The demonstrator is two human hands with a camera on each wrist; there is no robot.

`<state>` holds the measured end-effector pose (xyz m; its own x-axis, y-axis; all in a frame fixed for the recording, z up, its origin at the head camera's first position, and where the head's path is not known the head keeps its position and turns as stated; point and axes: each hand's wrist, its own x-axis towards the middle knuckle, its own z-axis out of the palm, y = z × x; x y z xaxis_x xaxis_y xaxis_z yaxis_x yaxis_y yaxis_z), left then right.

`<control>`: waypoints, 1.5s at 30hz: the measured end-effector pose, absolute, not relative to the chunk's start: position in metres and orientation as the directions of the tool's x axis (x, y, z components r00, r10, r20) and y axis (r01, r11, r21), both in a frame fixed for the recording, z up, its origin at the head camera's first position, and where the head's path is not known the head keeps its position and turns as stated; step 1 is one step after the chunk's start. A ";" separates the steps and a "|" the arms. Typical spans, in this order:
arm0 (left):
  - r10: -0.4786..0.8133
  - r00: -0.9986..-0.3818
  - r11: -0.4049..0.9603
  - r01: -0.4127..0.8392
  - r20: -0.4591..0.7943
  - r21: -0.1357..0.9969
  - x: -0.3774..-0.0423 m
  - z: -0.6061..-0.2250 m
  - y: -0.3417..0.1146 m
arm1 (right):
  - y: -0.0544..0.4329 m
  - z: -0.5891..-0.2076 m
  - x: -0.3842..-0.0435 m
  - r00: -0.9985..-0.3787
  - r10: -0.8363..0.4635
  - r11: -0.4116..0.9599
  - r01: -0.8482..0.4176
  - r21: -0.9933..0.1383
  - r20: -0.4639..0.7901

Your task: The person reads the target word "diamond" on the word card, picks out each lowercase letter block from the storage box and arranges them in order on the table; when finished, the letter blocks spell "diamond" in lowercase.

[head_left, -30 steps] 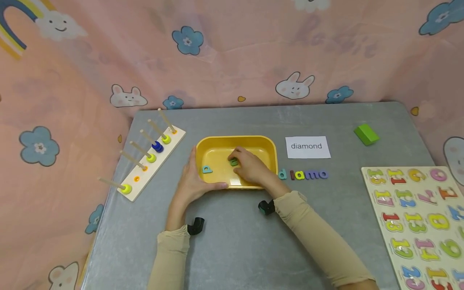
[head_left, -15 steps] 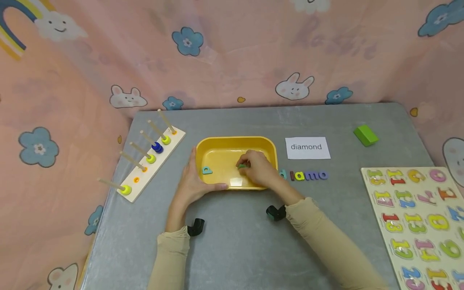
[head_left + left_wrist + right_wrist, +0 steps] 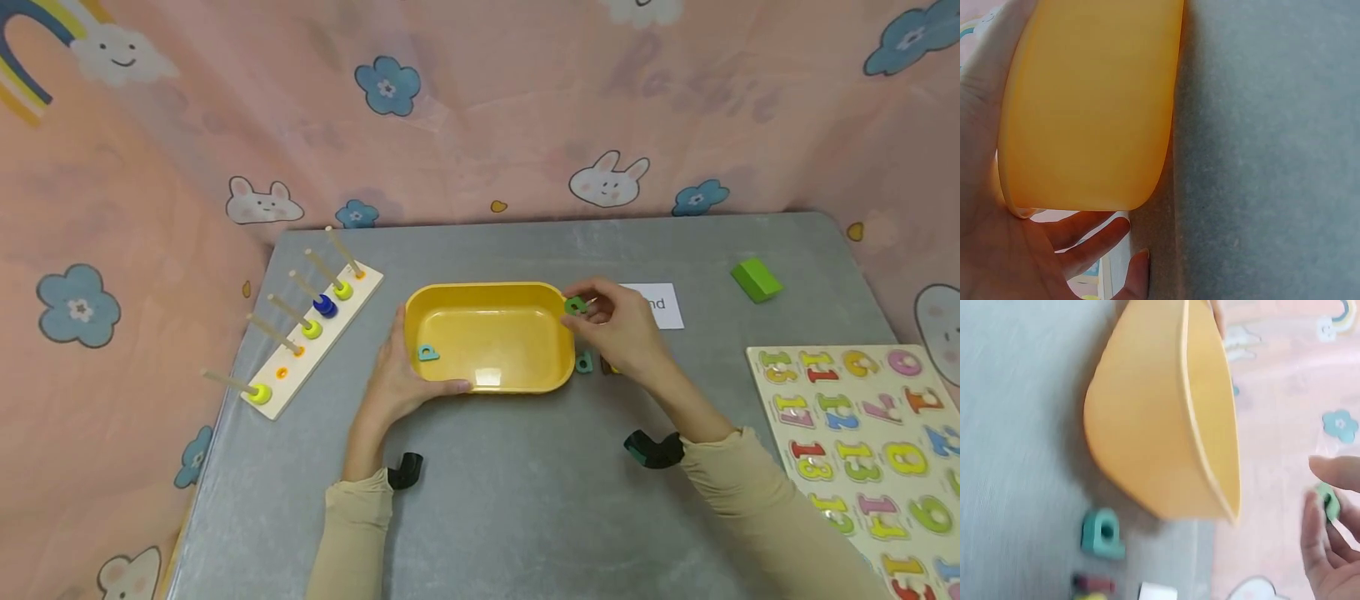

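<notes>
My right hand (image 3: 618,325) pinches a small green letter (image 3: 575,306) between thumb and fingers, just over the right rim of the yellow tray (image 3: 487,379). The letter (image 3: 1329,501) is blurred in the right wrist view. My left hand (image 3: 397,362) rests around the tray's left front corner, the thumb lying straight along the front edge and the fingers along the left side. Inside the tray, at its left, lies a light blue letter (image 3: 427,352). To the right of the tray is a teal letter d (image 3: 584,362); the right hand hides most of the row beyond it.
A white word card (image 3: 660,304) lies partly behind the right hand. At the left stands a peg board (image 3: 322,333) with yellow and blue rings. A green block (image 3: 757,279) sits at the back right, and a number puzzle board (image 3: 847,433) lies at the right edge.
My right hand has lifted the green letter out of the tray and carried it right, to the rim, covering part of the card and letter row. The left hand has stayed put.
</notes>
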<state>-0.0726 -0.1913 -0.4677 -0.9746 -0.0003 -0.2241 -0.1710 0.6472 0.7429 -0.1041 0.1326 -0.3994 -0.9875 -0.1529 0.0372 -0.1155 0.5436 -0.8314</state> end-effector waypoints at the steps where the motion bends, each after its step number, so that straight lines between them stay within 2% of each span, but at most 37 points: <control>1: 0.000 -0.974 0.648 -0.171 -0.224 0.743 -0.073 -0.468 -0.191 | 0.138 -0.399 -0.104 -0.990 -0.130 0.558 -0.119 -0.821 0.055; 6: -0.002 -0.973 0.647 -0.178 -0.231 0.742 -0.072 -0.468 -0.192 | 0.158 -0.398 -0.100 -0.989 -0.090 0.584 -0.149 -0.798 0.120; 12: -0.002 -0.972 0.646 -0.181 -0.236 0.741 -0.072 -0.467 -0.192 | 0.181 -0.405 -0.093 -0.993 -0.097 0.598 -0.116 -0.793 0.073; 18: 0.003 -0.973 0.645 -0.176 -0.232 0.743 -0.072 -0.468 -0.192 | 0.216 -0.428 -0.089 -0.986 -0.091 0.701 -0.164 -0.694 0.141; 26: 0.001 -0.972 0.645 -0.180 -0.237 0.742 -0.072 -0.468 -0.191 | 0.262 -0.451 -0.081 -0.994 -0.004 0.807 -0.067 -0.587 0.108; 45: 0.005 -0.970 0.648 -0.182 -0.244 0.739 -0.072 -0.466 -0.190 | 0.277 -0.471 -0.079 -0.999 0.019 0.798 -0.004 -0.603 0.032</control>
